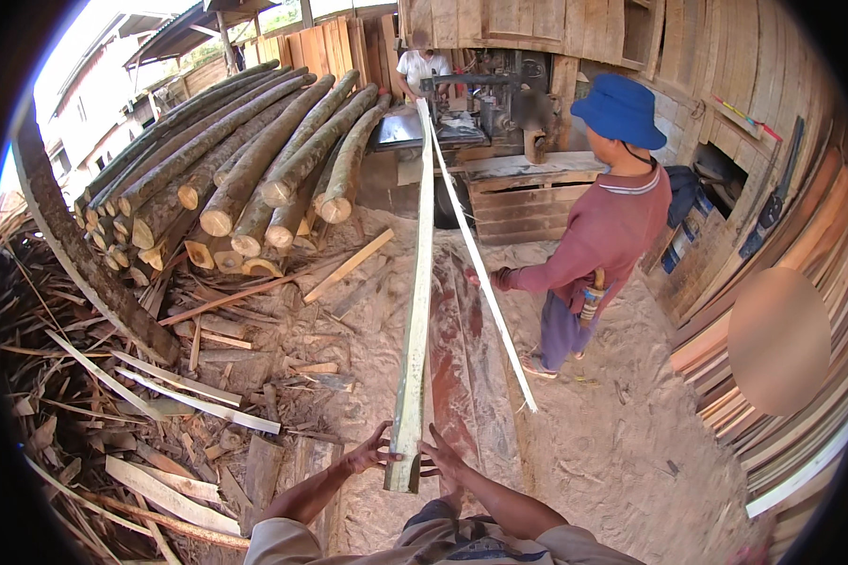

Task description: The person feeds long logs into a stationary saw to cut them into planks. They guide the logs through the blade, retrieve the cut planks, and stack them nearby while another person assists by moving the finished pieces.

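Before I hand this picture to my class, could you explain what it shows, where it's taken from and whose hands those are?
There is no robot here. A camera on a person's head looks down, and its wide lens bends straight edges near the rim. The left hand and right hand at the bottom are the wearer's own, with fingers against either side of a long beam's near end; how firmly they grip I cannot tell. A thin strip runs to its right. A co-worker in a blue hat stands beyond the strip, and another person is at the far end. Wood scraps litter the ground, with piled logs behind.
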Demonstrator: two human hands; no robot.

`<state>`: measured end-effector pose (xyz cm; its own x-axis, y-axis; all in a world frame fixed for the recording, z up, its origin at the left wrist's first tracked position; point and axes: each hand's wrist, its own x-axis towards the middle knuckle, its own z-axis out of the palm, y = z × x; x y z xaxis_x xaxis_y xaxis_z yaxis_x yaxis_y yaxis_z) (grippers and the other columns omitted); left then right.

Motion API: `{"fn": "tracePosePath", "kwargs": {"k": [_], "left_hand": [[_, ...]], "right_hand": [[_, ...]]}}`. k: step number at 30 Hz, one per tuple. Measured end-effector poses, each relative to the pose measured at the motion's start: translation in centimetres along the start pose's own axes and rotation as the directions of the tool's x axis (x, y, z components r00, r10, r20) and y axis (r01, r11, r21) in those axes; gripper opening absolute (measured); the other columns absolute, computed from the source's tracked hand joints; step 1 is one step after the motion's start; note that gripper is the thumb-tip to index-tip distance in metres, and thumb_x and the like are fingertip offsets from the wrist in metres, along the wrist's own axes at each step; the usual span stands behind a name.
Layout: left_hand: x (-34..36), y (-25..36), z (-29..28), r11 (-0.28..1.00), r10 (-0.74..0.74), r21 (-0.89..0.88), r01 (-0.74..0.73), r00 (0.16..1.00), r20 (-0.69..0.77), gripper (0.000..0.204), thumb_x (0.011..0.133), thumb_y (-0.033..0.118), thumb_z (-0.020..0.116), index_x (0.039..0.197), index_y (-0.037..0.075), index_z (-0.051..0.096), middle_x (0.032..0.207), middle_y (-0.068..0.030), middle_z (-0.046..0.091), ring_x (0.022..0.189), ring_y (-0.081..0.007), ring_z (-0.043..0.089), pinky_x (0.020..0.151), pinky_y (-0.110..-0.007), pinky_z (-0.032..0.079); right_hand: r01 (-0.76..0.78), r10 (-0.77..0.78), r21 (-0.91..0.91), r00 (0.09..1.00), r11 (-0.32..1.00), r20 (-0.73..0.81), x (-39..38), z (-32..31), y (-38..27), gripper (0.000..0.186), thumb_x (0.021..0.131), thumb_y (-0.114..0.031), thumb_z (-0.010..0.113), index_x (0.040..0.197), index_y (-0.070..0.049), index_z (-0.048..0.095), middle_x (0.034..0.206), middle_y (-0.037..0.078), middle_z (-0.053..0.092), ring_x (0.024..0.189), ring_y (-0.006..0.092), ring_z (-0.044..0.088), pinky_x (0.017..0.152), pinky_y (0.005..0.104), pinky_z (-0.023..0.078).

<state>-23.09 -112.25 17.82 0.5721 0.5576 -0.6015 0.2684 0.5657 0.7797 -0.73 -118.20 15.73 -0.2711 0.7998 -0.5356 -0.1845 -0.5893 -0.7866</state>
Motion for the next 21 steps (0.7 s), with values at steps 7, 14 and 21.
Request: {"fn": "tracePosePath", "kwargs": {"k": [7,14,21], "left_hand": [[-5.2,-7.6,4.3,0.998,0.041,-0.056,-0.037,0.997,0.066,0.102,0.076,0.006,0.076,0.146,0.029,0.006,0.13,-0.0131,0.047,0.123,-0.0304,0.047,0.092,-0.051,0.046],[-12.1,-13.4,7.2,0.995,0.069,-0.085,-0.059,0.991,0.114,0.099,0.078,0.006,0.075,0.146,0.032,0.007,0.132,-0.0111,0.047,0.121,-0.0275,0.05,0.092,-0.051,0.046],[-18.7,-19.1,10.8,0.997,0.072,-0.047,-0.067,0.988,0.134,0.097,0.082,0.008,0.07,0.147,0.035,0.003,0.136,-0.0118,0.043,0.125,-0.0271,0.048,0.094,-0.051,0.047]], "right_hand": [[0.021,-0.015,-0.073,0.996,0.997,0.086,-9.1,2.9,6.2,0.091,0.089,-0.05,0.058,0.151,-0.017,0.001,0.13,0.021,0.05,0.109,0.028,0.057,0.079,0.0403,0.056],[0.059,-0.053,-0.082,0.996,0.995,0.075,-15.2,6.5,12.3,0.094,0.086,-0.055,0.059,0.151,-0.017,0.003,0.135,0.02,0.047,0.117,0.0318,0.052,0.084,0.0446,0.054],[0.034,-0.03,-0.056,0.997,0.998,0.07,-22.9,10.2,17.1,0.094,0.086,-0.054,0.06,0.151,-0.022,0.0,0.127,0.021,0.052,0.113,0.0323,0.054,0.083,0.0449,0.054]]}}
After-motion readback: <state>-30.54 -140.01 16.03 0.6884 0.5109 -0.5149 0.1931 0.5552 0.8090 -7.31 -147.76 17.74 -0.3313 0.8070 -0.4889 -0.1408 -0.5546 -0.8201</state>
